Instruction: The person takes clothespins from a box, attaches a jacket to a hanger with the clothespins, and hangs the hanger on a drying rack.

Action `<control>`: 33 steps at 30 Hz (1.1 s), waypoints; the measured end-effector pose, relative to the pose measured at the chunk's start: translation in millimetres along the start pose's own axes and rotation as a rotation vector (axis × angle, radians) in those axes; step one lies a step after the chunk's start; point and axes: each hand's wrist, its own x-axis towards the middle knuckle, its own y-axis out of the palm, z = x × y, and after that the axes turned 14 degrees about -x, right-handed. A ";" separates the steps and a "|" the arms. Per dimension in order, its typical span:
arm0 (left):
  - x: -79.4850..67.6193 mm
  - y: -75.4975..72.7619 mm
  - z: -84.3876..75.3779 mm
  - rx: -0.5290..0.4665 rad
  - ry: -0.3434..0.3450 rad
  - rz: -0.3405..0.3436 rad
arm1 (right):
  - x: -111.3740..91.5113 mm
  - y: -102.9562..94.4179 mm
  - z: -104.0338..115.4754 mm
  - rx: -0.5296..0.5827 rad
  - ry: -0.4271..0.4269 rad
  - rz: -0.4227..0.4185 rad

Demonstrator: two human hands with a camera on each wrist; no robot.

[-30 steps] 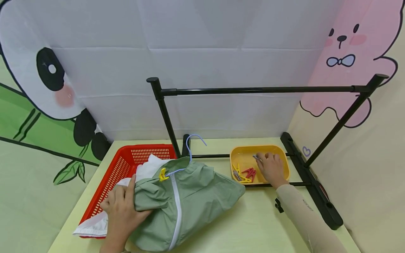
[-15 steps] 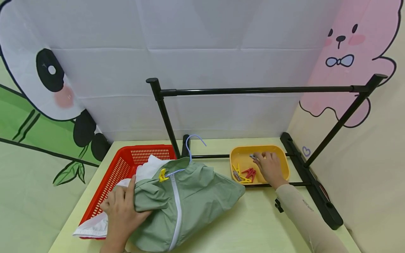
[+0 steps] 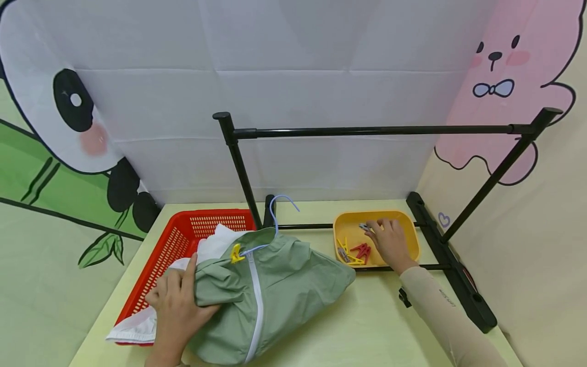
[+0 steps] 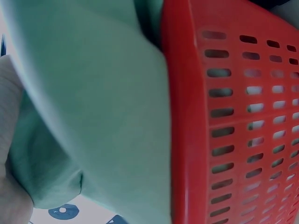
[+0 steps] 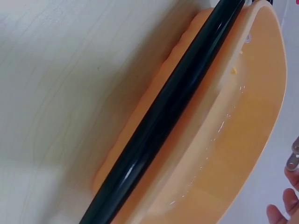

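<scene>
While the right hand (image 3: 390, 243) is pinching a grey clip (image 3: 364, 227) over the yellow tray (image 3: 350, 220), the left hand (image 3: 176, 300) is resting on the green jacket (image 3: 286, 278), which is lying left of the tray; I'm not seeing whether it's gripping any cloth. Imo you're wanting that clip by its handle end, mouth facing away from the palm, and you're better off steadying the jacket meanwhile so the hanger (image 3: 275, 222) isn't slipping.
</scene>
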 end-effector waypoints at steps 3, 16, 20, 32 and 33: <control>-0.4 -0.2 0.3 0.009 -0.007 0.005 | 1.2 -1.7 0.7 0.018 -0.007 0.008; -0.2 2.8 2.9 0.000 0.031 -0.040 | 8.1 -17.1 10.5 -0.009 -0.071 0.054; -0.5 3.0 2.6 -0.001 0.028 -0.037 | 9.3 -18.7 13.0 -0.017 -0.093 0.045; -0.7 1.0 0.7 -0.006 0.004 0.001 | 12.1 -26.7 19.4 -0.016 -0.167 -0.026; -0.8 1.1 0.7 -0.008 0.004 0.000 | 12.2 -27.5 19.8 -0.015 -0.171 -0.030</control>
